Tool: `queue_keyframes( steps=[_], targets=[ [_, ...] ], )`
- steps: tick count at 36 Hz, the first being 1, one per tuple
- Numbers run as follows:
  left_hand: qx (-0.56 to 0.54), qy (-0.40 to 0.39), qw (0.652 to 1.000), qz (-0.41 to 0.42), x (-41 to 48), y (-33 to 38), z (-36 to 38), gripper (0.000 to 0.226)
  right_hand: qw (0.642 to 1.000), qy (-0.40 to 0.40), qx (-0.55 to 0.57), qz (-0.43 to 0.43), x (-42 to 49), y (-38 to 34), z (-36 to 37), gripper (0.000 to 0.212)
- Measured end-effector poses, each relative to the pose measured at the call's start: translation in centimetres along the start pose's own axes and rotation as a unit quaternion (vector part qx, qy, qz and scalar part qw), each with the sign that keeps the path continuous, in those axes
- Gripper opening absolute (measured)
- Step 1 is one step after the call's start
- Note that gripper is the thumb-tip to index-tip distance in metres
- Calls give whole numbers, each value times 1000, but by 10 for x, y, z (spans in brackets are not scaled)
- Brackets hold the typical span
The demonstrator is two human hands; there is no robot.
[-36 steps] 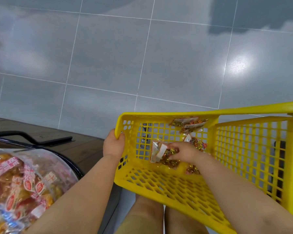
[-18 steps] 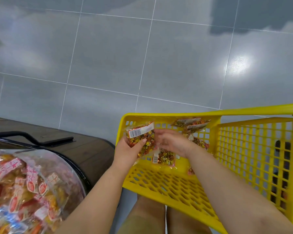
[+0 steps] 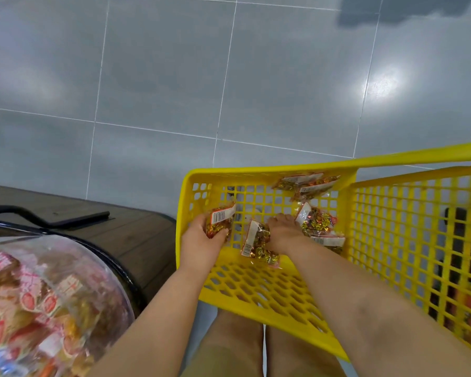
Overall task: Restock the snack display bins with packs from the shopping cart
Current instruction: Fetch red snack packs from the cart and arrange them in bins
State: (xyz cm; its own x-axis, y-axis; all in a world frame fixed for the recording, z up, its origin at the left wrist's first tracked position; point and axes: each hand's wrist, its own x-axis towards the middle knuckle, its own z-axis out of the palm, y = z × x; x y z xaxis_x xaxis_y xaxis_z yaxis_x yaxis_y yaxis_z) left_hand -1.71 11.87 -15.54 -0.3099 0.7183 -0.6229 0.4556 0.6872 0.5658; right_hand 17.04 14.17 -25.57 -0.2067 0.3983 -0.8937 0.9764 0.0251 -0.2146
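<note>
**Both hands inside cart basket, one pack each**

Far left of the yellow cart basket (image 3: 269, 170): display bin (image 3: 52, 289), clear film over red-and-white snack packs. Just left of the basket: dark wood-grain stand (image 3: 136, 235).

Inside the basket, at its left wall: left hand (image 3: 201, 240), palm up, fingers and thumb curled round a barcode-labelled candy pack (image 3: 220, 221) of gold-wrapped sweets.

Basket centre: second candy pack (image 3: 257, 242) lies on the mesh. Right hand (image 3: 283, 229) is back-up, fingers bent down over that pack's right edge, gripping it.

Right of basket centre: third candy pack (image 3: 316, 221), lying loose. Against the basket's far wall: two more packs (image 3: 305, 183).

Beyond the basket: grey tiled floor (image 3: 174, 77).
</note>
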Motion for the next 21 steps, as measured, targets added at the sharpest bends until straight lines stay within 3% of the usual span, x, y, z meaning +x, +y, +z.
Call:
queue_keyframes(
  steps=[4, 8, 10, 13, 16, 18, 21],
  targets=[
    [-8, 10, 1000, -20, 1, -5, 6, 42, 998, -18, 50, -42, -8, 9, -2, 59],
    [-60, 17, 997, -53, -1, -3, 13, 31, 978, 21, 201, -45, -24, 27, -8, 53],
    [-113, 9, 989, -92, -3, -1, 17, 25, 935, 45, 351, -15, -35, 38, -14, 60],
    [-196, -25, 966, -167, -10, 6, 26, 16, 820, 30, 571, -4, -52, 51, -22, 46],
    [-229, -44, 954, -191, -15, 16, 40, 20, 757, -43, 652, -9, -64, 55, -24, 39],
    [-256, -55, 945, -196, -18, 26, 49, 24, 756, -66, 650, -22, -67, 50, -22, 42],
    [-258, -99, 943, -184, -20, 36, 60, 35, 780, -36, 624, -37, -70, 35, -17, 31]
  ],
)
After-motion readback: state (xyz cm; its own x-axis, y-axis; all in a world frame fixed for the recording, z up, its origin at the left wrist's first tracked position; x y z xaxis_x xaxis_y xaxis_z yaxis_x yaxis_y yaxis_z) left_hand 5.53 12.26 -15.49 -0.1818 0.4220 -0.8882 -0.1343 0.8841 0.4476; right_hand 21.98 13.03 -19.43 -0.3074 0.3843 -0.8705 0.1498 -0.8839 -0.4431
